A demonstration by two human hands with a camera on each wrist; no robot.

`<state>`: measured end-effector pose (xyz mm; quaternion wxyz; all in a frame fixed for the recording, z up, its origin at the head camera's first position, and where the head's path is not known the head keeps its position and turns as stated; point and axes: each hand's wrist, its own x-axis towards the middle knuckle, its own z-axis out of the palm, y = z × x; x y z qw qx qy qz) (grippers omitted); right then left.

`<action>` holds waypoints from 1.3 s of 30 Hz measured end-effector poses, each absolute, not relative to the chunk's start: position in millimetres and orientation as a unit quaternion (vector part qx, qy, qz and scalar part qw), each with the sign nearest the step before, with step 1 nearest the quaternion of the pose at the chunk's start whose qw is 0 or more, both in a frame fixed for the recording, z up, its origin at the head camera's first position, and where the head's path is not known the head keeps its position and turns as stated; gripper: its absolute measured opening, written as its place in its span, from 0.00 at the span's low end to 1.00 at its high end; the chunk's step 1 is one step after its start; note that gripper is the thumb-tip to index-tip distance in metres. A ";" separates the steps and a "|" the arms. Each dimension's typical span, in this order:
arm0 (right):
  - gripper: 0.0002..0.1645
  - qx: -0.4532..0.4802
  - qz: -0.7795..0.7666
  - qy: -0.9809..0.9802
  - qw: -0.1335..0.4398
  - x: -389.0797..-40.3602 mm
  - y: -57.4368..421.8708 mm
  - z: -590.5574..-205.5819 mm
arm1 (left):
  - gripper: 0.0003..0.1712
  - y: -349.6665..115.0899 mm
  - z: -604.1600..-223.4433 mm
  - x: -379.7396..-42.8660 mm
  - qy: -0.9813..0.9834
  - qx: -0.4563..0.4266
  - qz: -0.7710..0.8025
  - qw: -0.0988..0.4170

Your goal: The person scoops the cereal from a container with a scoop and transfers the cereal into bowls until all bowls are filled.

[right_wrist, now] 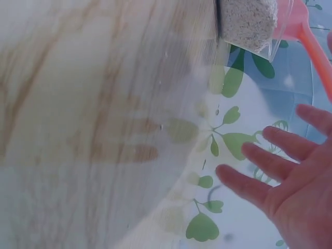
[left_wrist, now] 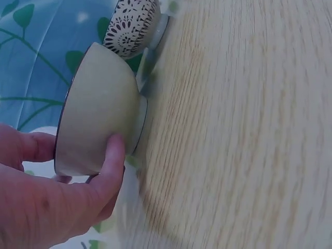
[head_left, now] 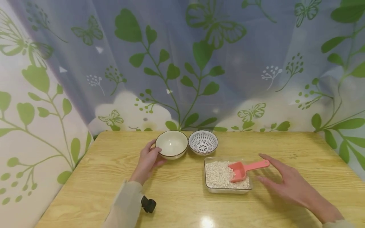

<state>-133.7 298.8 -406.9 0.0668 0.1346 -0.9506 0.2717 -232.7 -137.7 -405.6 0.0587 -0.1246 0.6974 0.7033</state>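
Observation:
A cream bowl (head_left: 172,144) with a dark rim stands near the back of the table. My left hand (head_left: 147,160) grips its left side; in the left wrist view the thumb hooks over the rim and other fingers press the outer wall of the bowl (left_wrist: 98,109). A clear rectangular container (head_left: 228,190) holds pale grains like oats (head_left: 218,174). A pink scoop (head_left: 238,171) rests in the grains, its handle sticking out to the right. Beside that handle, my right hand (head_left: 293,183) hovers with its fingers spread, holding nothing.
A smaller patterned bowl (head_left: 203,142) sits right against the cream bowl. Behind the wooden table (head_left: 176,202) hangs a leaf-print curtain (head_left: 159,79), close to its back edge. A black strap piece (head_left: 148,204) shows at the left wrist.

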 end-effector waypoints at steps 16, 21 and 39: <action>0.47 0.160 0.294 -0.938 0.089 -136.7 303.9 -405.6 | 0.76 -146.0 -421.5 -245.6 0.801 0.038 0.591 0.086; 0.46 0.172 0.305 -0.929 0.123 -136.8 298.6 -407.2 | 0.81 -146.6 -425.9 -258.6 0.821 0.072 0.561 0.076; 0.06 0.226 0.299 -0.923 0.085 -156.1 281.3 -377.0 | 0.80 -144.1 -395.8 -284.3 0.932 0.165 0.308 0.096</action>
